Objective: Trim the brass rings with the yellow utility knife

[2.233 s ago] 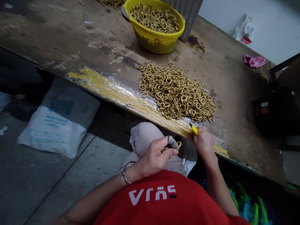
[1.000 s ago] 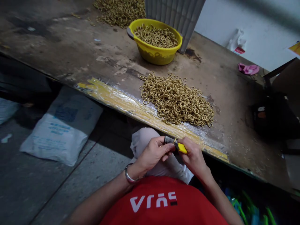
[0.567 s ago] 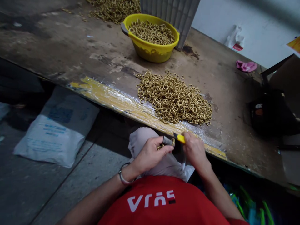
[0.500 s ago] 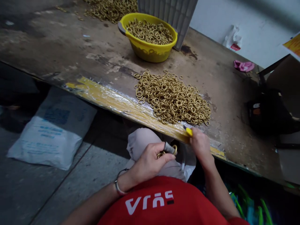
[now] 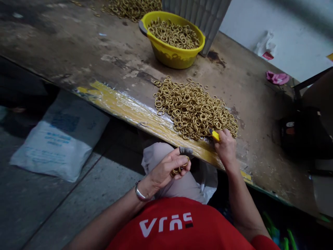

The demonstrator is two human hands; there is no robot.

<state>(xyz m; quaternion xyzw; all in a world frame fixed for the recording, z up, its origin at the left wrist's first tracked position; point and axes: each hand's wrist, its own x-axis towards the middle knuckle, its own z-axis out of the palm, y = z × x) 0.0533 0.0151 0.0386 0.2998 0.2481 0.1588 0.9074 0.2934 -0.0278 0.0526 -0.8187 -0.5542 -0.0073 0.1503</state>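
Observation:
My left hand point(image 5: 170, 166) is curled above my thigh around several brass rings point(image 5: 177, 170). A dark grey sleeve point(image 5: 185, 150) covers its raised index finger, and one ring lies at the thumb tip. Over the table edge my right hand point(image 5: 225, 146) grips a yellow-handled knife point(image 5: 215, 135) with a dark tip. That tip is at the near side of a loose pile of brass rings point(image 5: 197, 107); whether it touches a ring I cannot tell.
Behind the pile stands a yellow basin point(image 5: 174, 60) full of rings, against a grey ribbed panel point(image 5: 197, 17). More rings point(image 5: 135, 8) lie at the back of the table point(image 5: 65, 45). A pink cloth point(image 5: 278, 77) and a black bag point(image 5: 304, 132) are right; a white sack point(image 5: 57, 146) lies on the floor.
My right hand has moved up and forward to the pile with the knife. My left index finger has lifted away from the thumb, and the ring has shifted.

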